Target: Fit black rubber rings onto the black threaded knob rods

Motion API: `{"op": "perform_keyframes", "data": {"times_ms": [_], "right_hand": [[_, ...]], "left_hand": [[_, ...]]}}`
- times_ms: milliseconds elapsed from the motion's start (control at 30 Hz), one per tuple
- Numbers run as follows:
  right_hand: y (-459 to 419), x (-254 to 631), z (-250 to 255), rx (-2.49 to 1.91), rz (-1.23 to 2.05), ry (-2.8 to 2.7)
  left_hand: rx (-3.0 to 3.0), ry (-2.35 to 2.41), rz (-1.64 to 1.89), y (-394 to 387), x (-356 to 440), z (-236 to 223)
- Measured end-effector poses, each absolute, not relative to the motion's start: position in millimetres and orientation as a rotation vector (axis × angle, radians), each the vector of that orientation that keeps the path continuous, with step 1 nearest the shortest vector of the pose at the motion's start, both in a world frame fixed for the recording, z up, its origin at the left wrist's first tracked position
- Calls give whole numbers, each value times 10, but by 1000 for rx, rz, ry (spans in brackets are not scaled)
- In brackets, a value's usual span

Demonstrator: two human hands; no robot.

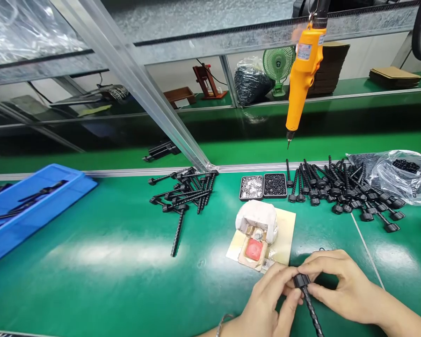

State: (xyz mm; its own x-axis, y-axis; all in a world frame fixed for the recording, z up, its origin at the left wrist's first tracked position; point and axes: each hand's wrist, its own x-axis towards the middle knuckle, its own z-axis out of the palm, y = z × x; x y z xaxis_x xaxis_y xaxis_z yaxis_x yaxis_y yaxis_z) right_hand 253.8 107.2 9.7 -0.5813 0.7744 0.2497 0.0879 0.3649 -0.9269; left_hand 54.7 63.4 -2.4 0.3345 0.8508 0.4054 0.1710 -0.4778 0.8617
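Observation:
Between my two hands is a black threaded rod with a knob head (301, 281), its twisted shaft pointing down toward the front edge. The fingers of my left hand (272, 302) pinch the knob from the left. My right hand (344, 285) grips the same knob from the right with thumb and fingertips. Just beyond my hands, a fixture with a white block (256, 215) and a red pad (253, 249) sits on a cream board (286, 224). Behind it stand a small tray of silvery parts (251, 187) and a tray of tiny black parts (274, 185).
An orange electric screwdriver (302, 75) hangs above the bench. Heaps of black knobbed rods lie at the right (337, 185) and left (189, 187). A clear plastic bag (400, 175) rests far right; a blue bin (56, 196) stands left. A metal post (154, 93) slants across.

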Motion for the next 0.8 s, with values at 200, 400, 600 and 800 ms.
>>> {"op": "perform_keyframes", "data": {"times_ms": [200, 400, 600, 800], "right_hand": [[1104, 2507, 81, -776, 1238, -1940], [1072, 2424, 146, -758, 1211, -1905], [1335, 2686, 134, -1210, 447, -1798], [1811, 3020, -30, -1436, -171, -1683]], "left_hand": [[1112, 952, 880, 635, 616, -4], [591, 873, 780, 639, 697, -68], [667, 853, 731, 640, 682, 14], [756, 824, 604, 622, 689, 28]]}}
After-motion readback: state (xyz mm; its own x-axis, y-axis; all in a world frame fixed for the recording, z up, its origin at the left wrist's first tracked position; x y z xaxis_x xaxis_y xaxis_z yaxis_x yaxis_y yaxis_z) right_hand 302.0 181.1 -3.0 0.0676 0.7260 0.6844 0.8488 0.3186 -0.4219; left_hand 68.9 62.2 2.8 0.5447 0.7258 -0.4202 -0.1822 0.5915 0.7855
